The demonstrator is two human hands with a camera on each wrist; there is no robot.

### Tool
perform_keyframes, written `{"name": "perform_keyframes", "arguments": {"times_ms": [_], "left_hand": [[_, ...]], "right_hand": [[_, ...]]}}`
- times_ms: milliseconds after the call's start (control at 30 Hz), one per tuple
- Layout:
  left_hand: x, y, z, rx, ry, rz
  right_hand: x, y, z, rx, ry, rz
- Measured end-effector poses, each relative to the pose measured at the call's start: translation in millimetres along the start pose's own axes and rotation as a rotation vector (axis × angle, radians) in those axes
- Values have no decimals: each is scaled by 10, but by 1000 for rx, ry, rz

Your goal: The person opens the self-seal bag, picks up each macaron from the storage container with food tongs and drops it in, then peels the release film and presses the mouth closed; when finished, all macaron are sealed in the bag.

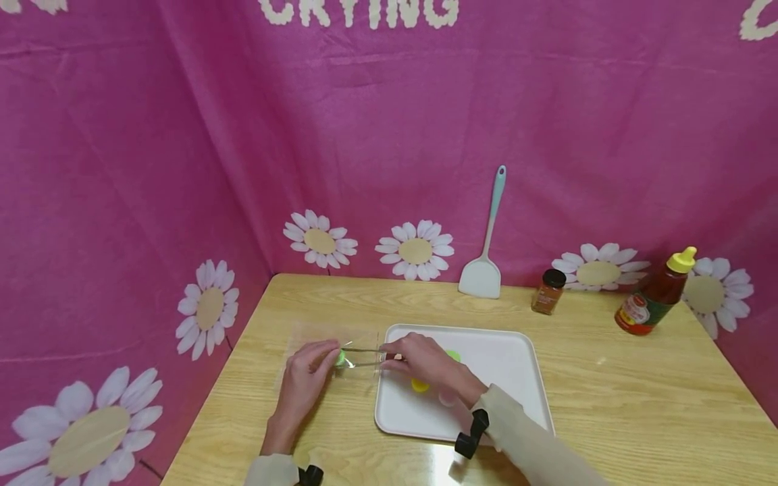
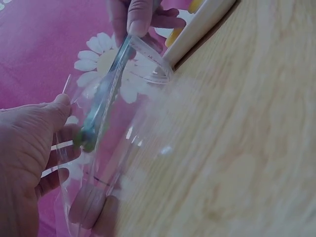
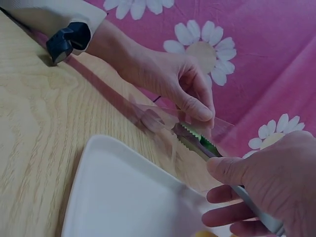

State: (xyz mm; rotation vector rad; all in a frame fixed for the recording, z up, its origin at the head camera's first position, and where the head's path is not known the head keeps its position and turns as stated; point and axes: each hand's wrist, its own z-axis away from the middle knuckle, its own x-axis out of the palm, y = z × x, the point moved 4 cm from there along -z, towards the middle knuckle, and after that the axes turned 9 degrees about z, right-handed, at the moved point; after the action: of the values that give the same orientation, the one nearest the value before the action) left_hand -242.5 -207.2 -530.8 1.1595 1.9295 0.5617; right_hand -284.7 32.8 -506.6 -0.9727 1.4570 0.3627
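My left hand (image 1: 308, 372) pinches the edge of a clear plastic bag (image 2: 148, 143) between thumb and fingers, left of the tray. From the right, my right hand (image 1: 422, 358) holds metal tongs (image 1: 365, 350) with serrated edges (image 3: 186, 140). The tongs reach into the bag toward the left fingers. A small green piece (image 1: 340, 358) shows at their tips, inside the bag; its shape is partly hidden by the plastic and the fingers. The right forearm passes over a white tray (image 1: 507, 378) that bears a yellow round piece (image 1: 419, 385) and a green one (image 1: 453, 354).
At the back of the wooden table (image 1: 614, 391), a spatula (image 1: 481, 278) leans on the pink flowered cloth (image 1: 377, 148). Farther right stand a black-lidded spice jar (image 1: 548, 294) and a red sauce bottle (image 1: 652, 304) with a yellow cap.
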Motion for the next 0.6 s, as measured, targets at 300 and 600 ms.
{"name": "perform_keyframes", "arguments": {"times_ms": [300, 600], "left_hand": [[-5, 38, -12, 42, 16, -6], [31, 63, -10, 85, 24, 15]], "right_hand": [[117, -58, -183, -12, 4, 4], [182, -113, -240, 62, 9, 24]]}}
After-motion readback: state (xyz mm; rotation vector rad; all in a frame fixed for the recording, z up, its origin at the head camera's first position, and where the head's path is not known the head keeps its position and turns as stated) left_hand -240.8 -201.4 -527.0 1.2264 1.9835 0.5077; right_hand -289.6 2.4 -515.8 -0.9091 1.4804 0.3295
